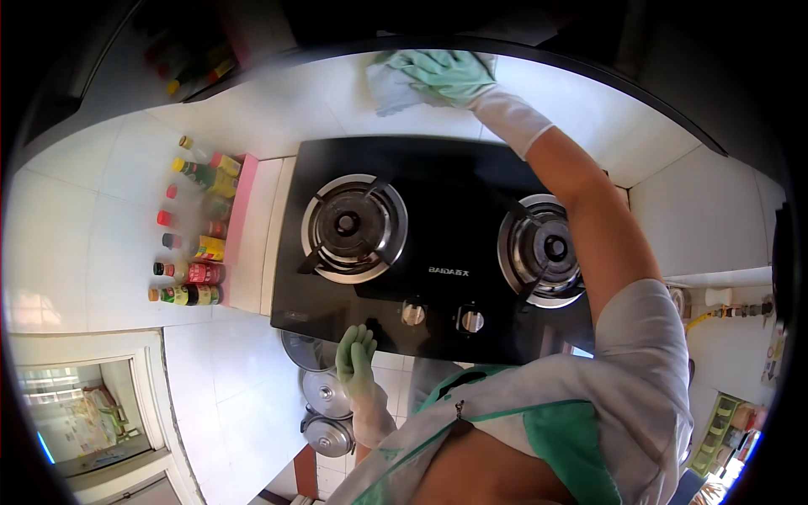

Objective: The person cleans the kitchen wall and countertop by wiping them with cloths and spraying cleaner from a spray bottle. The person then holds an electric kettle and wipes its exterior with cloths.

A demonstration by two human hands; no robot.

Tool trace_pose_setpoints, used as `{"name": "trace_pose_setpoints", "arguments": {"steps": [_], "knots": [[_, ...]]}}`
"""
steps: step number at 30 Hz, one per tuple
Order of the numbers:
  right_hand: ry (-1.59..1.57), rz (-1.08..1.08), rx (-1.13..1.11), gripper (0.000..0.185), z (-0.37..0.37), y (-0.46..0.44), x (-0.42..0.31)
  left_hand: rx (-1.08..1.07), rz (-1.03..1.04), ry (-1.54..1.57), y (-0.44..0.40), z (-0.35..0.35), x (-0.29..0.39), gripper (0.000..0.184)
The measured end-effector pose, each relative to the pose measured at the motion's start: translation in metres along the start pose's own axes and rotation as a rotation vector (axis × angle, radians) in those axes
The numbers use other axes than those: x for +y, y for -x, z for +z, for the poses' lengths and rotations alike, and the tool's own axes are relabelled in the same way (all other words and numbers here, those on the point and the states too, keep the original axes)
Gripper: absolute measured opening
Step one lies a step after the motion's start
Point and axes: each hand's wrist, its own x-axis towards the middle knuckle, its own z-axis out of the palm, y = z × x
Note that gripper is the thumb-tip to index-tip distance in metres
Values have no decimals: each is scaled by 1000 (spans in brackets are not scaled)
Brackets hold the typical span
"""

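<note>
My right hand (pixel 442 76), in a pale green rubber glove with a white cuff, presses a light grey cloth (pixel 394 91) against the white tiled wall (pixel 295 101) behind the stove. Its fingers lie over the cloth. In front of the near edge of the black two-burner gas stove (pixel 454 185) is my left hand (pixel 358 358), gloved the same way. Its fingers are slightly bent and nothing shows in them. The left burner (pixel 348 223) is in full view, while my right arm covers part of the right burner (pixel 551 247). Two control knobs (pixel 412 314) sit near the front edge.
Several sauce bottles (pixel 194 271) stand in a row along a pink rack (pixel 241 202) on the left. Lidded metal pots (pixel 326 393) are below the stove's front left. A dark range hood edge (pixel 539 52) arches over the wall. A yellow gas hose (pixel 700 318) is at right.
</note>
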Motion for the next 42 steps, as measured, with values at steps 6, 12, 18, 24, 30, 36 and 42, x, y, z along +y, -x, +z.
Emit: {"name": "trace_pose_setpoints", "arguments": {"steps": [6, 12, 18, 24, 30, 36, 42], "knots": [[-280, -217, 254, 54, 40, -81, -76, 84, -2, 50, -10, -50, 7, 33], [-1807, 244, -211, 38, 13, -129, -125, 124, -10, 47, -30, -88, 26, 34], [-1612, 234, -383, 38, 27, -48, -94, 97, 37, -79, -63, -105, 44, 34], [-1552, 511, -461, 38, 17, 60, -34, 126, 83, -166, -94, -105, 32, 32], [-1558, 819, -450, 38, 0, 160, 26, 311, 213, -177, -99, -88, 17, 30], [-1681, 1171, -364, 38, -11, 249, 86, 385, 339, -316, -92, -69, 24, 41], [-2238, 1632, -70, 38, -23, 309, 136, 392, 244, -734, -73, -55, 7, 58]]}}
